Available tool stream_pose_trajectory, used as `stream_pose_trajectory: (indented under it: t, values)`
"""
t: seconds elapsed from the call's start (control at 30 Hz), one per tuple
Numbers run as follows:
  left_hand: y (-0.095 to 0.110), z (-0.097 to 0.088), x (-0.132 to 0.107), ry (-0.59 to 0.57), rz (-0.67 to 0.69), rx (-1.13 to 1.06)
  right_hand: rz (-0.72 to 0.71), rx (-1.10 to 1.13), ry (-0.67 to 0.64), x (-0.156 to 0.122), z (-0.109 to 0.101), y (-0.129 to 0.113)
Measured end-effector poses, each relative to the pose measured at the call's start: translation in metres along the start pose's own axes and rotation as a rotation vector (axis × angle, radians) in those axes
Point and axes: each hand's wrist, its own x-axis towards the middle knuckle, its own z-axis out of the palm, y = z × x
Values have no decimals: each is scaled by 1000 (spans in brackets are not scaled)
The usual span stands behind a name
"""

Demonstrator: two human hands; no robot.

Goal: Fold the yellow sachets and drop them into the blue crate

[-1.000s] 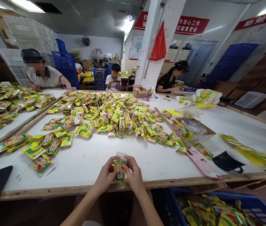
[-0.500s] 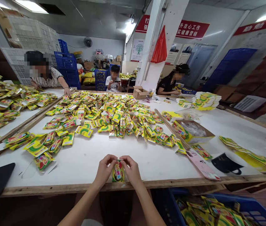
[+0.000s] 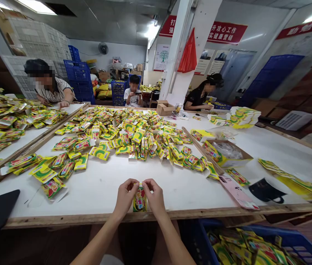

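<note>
My left hand (image 3: 125, 197) and my right hand (image 3: 153, 197) are closed together on one small yellow packet (image 3: 140, 200), held upright at the near edge of the white table (image 3: 108, 184). The fingertips of both hands pinch the packet's top edge. A big heap of the same yellow, green and red packets (image 3: 133, 134) covers the middle of the table beyond my hands. A smaller group of such packets (image 3: 48, 167) lies to the left.
A blue crate (image 3: 257, 244) with packets stands below the table's right front. A cardboard box (image 3: 229, 152), a black mask (image 3: 266, 190) and a pink card (image 3: 237, 193) lie on the right. Three people sit at the far side. Another packet-covered table (image 3: 4, 125) is left.
The white flap that stood up above the packet is folded down and out of sight; my fingertips now pinch the packet's top. The person at far left drew a hand back.
</note>
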Motion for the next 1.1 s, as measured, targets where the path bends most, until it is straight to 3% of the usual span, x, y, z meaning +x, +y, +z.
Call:
stream_pose_trajectory:
  t: [0.2,0.27,0.37,0.5,0.57,0.6,0.63,0.7,0.83,0.93,1.0,1.1]
  values:
    - [-1,-7,-13,-125,96,78,24,111,-86,-14,3,3]
    - [-1,-9,-17,-147,109,92,-3,49,-35,-18,-8,-1]
    - [-3,-12,-21,-90,80,113,-84,-253,228,-29,-65,-11]
    - [-6,-12,-22,-15,5,201,-228,-873,709,-49,-183,-36]
    - [-6,-10,-21,-50,5,223,-267,-1013,824,-53,-216,-48]
    - [-6,-8,-22,-71,11,226,-271,-1010,829,-51,-220,-51]
    - [-6,-7,-22,-88,17,230,-264,-966,803,-46,-215,-50]
    - [-6,-6,-23,-95,27,238,-232,-801,668,-26,-182,-37]
    - [-5,-8,-26,-53,56,245,-102,-509,341,48,-72,12]
    - [-5,-9,-27,-24,85,252,-14,-534,225,113,1,33]
    - [-7,-7,-27,-13,102,260,19,-554,232,151,32,36]
    - [-12,-5,-26,-9,112,273,73,-570,247,190,53,35]
